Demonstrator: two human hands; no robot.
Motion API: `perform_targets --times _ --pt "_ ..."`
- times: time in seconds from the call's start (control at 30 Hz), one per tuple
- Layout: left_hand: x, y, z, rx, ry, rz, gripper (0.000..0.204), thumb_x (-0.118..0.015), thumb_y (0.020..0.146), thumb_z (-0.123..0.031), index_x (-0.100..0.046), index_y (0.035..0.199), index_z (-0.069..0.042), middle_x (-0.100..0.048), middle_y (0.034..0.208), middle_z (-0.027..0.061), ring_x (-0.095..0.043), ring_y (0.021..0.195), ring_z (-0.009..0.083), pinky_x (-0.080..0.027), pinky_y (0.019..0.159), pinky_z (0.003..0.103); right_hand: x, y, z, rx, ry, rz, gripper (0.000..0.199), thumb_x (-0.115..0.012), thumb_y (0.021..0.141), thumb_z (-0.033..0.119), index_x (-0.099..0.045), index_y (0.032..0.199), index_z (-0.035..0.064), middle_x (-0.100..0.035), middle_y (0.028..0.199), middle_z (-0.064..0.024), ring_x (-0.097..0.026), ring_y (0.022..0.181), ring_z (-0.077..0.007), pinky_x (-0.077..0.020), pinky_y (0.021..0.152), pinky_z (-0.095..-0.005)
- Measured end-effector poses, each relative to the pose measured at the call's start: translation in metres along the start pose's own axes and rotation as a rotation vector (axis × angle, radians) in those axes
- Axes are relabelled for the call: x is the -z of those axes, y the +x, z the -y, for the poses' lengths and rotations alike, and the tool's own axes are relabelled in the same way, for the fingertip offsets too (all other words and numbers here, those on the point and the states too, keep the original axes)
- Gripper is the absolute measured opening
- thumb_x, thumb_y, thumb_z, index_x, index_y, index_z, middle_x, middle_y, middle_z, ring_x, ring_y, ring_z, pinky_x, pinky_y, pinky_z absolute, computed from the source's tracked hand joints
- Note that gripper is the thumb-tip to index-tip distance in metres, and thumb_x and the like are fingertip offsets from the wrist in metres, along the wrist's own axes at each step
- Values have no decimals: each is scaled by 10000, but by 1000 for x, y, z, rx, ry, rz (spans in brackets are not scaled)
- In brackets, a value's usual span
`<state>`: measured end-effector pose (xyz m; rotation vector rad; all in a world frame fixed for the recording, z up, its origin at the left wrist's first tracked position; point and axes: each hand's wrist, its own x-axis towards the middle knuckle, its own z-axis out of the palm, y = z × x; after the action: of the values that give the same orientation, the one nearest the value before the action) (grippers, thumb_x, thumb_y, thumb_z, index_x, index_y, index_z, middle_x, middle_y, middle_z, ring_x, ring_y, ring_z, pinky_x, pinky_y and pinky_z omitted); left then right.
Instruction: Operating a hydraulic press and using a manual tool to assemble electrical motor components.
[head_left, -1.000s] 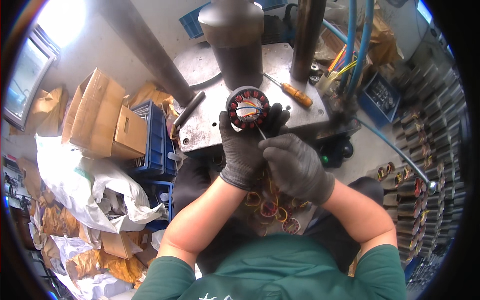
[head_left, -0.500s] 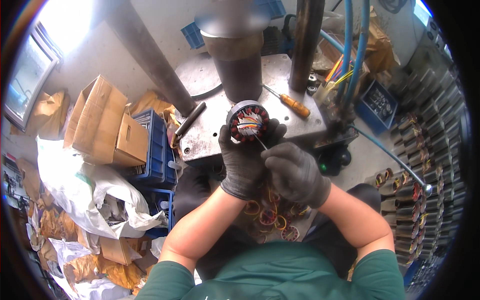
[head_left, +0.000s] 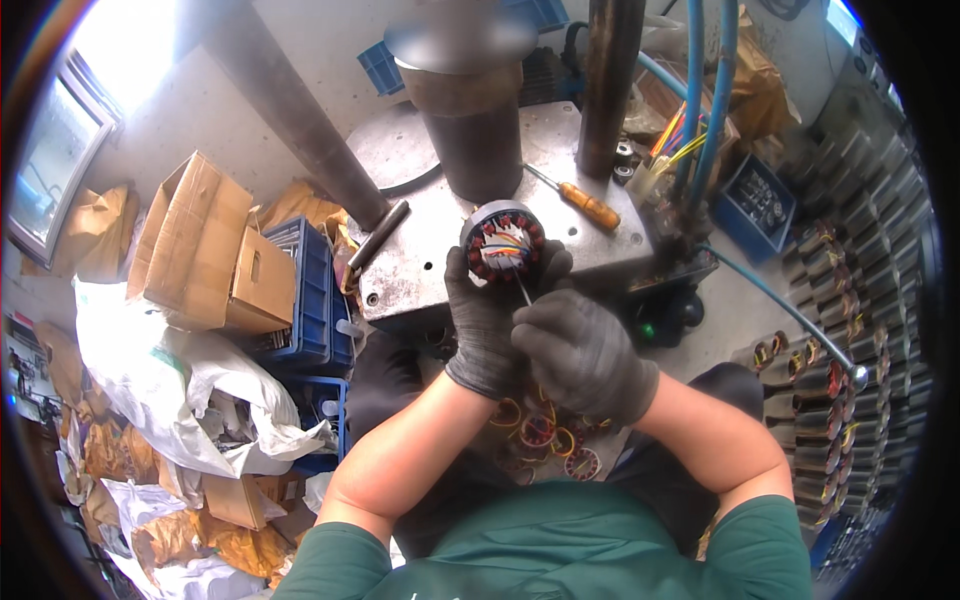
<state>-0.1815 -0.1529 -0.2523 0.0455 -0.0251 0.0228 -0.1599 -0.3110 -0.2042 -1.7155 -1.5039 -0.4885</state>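
Left grip (head_left: 487,325) around stator (head_left: 503,240)

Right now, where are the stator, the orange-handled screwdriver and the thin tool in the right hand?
stator (head_left: 503,241), head view, on its wound core face.
orange-handled screwdriver (head_left: 590,207), head view, on the orange handle.
thin tool (head_left: 522,290), head view, on its bare metal shaft.

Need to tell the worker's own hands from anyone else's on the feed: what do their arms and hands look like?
Both hands wear dark grey knit gloves with ribbed cuffs ending at the wrist: left hand, right hand. The forearms are bare below short green sleeves. No markings, watch or cables show on them.
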Motion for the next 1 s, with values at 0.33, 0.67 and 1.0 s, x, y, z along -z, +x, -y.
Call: perform_targets --times 0.33,0.67,1.0 --pt "-11 1 -12 20 -73 -64 919 -586 876 -740 -455 1442 -28 -614 1326 216 -662 1167 357 -620 847 482 -3 -6 -4 52 76 -18 395 -763 694 92 -695 1079 33 -667 1082 -139 -673 948 -357 -587 859 -462" --pt "-12 0 -6 -6 -49 -96 919 -556 878 -747 -452 1429 -19 -593 1318 258 -634 1164 435 -604 895 504 -5 -6 -6 -25 58 8 371 -734 725 57 -705 1094 60 -668 1111 -126 -675 977 -358 -583 895 -459" --pt "-13 -3 0 -67 13 -82 800 -645 887 -661 -490 1395 -63 -619 1242 207 -657 1119 382 -613 930 498 -6 -5 -1 -106 71 3 351 -720 758 44 -702 1108 52 -676 1105 -151 -693 994 -353 -559 1003 -476"
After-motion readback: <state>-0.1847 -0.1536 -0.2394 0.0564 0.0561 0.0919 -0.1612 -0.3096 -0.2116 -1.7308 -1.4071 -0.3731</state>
